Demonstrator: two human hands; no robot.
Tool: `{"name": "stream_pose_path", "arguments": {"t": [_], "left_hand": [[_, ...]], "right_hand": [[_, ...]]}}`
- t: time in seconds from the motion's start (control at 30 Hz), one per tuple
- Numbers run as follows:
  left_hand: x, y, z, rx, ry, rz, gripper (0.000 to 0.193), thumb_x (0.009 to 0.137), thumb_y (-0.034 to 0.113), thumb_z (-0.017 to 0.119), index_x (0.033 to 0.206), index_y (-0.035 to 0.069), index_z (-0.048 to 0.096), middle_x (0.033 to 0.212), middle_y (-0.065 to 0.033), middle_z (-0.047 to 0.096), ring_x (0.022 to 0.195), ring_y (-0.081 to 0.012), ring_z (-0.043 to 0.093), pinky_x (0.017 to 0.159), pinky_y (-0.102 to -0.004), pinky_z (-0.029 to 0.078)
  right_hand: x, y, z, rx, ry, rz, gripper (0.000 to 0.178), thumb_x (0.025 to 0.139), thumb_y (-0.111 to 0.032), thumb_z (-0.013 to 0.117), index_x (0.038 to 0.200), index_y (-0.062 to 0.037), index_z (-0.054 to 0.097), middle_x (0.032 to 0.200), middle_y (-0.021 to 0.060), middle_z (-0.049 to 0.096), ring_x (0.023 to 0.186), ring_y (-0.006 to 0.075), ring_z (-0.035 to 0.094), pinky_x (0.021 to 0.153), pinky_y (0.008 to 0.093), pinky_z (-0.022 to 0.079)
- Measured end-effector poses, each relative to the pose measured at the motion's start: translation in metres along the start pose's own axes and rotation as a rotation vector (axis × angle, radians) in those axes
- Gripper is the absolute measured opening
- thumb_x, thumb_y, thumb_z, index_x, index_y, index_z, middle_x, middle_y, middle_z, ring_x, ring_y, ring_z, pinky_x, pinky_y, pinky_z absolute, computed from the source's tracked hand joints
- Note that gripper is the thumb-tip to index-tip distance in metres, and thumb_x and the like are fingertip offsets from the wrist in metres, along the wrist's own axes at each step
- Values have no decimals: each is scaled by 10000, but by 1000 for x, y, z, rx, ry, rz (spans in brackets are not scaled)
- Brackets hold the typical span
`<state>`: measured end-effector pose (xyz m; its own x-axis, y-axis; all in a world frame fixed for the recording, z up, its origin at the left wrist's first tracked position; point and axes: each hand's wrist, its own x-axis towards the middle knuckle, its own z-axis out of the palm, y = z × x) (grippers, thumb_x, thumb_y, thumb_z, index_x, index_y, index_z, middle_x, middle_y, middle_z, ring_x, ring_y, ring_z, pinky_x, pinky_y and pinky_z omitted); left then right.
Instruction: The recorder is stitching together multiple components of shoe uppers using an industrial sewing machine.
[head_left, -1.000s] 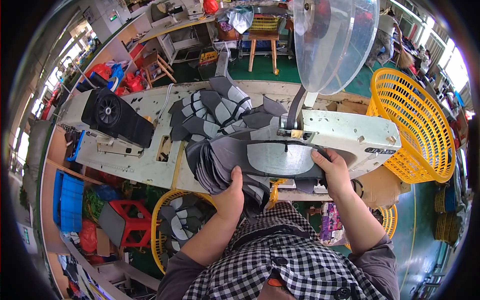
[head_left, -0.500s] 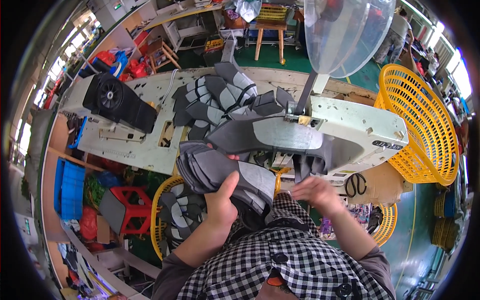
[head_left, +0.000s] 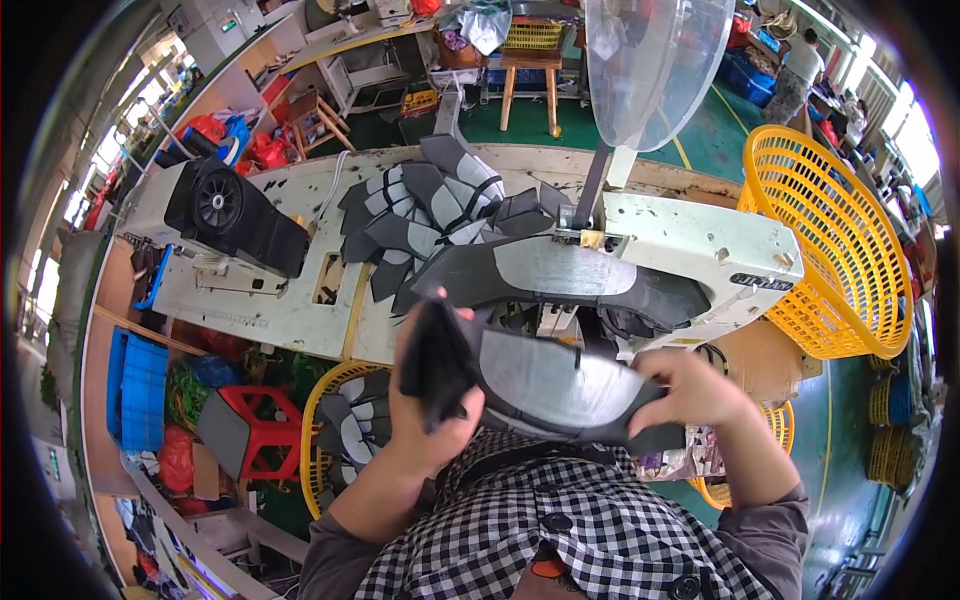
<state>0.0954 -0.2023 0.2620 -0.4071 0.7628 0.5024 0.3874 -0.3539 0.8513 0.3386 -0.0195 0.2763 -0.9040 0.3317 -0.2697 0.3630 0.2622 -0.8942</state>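
Observation:
A bundle of curved dark-grey and light-grey fabric panels point(head_left: 560, 382) is stretched between my hands, above my checked apron. My left hand point(head_left: 435, 425) is closed round its folded, blurred dark end. At the other end my right hand point(head_left: 690, 390) pinches the dark edge, thumb in front and fingers behind. Just beyond, a similar long panel point(head_left: 565, 270) lies across the arm and bed of a white sewing machine point(head_left: 700, 240). Farther left, a heap of tied grey panel bundles point(head_left: 430, 205) rests on the worktable point(head_left: 265, 310).
A large yellow basket point(head_left: 835, 240) stands at the right of the machine. Another yellow basket point(head_left: 315, 440) with grey panels is at my left, near a red and grey stool point(head_left: 255, 430). A clear plastic shield point(head_left: 655, 70) rises above the machine. A person point(head_left: 800, 75) stands far right.
The folded bundle has been opened out lengthwise toward the right. My right hand has gone from beside a yellow tie to gripping the bundle's right end. The tie no longer shows.

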Motion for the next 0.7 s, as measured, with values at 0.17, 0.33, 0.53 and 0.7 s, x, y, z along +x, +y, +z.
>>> {"name": "stream_pose_path", "arguments": {"t": [0.17, 0.33, 0.53, 0.7], "left_hand": [[31, 12, 7, -466, 267, -264, 669, 721, -25, 497, 1356, 5, 290, 1256, -134, 441, 1137, -218, 481, 997, -354, 346], [26, 9, -6, 331, 199, 95, 678, 736, 45, 552, 1355, -36, 291, 1349, -170, 378, 1240, -275, 387, 1041, -366, 284], [23, 10, -14, 151, 159, 22, 725, 682, -26, 593, 1352, -26, 318, 1337, -146, 394, 1218, -242, 416, 1004, -324, 332], [32, -39, 24, 181, 358, -69, 561, 761, -15, 615, 1283, -21, 410, 1205, -116, 515, 1061, -202, 525, 922, -325, 418]], "right_hand": [[14, -34, -7, -92, 395, -252, 385, 745, -93, 723, 1098, -8, 596, 911, 51, 667, 816, 157, 622, 761, 283, 487], [14, -29, 20, -568, 712, -563, 242, 714, -97, 727, 938, -41, 653, 911, 106, 664, 791, 277, 639, 723, 337, 506], [-15, -48, 15, -88, 558, -247, 144, 777, -17, 656, 916, 3, 622, 805, 69, 633, 720, 127, 596, 666, 267, 477], [39, 1, -11, 22, 688, 38, 212, 874, -129, 588, 1025, 17, 573, 812, 35, 611, 763, 77, 533, 701, 233, 447]]}}
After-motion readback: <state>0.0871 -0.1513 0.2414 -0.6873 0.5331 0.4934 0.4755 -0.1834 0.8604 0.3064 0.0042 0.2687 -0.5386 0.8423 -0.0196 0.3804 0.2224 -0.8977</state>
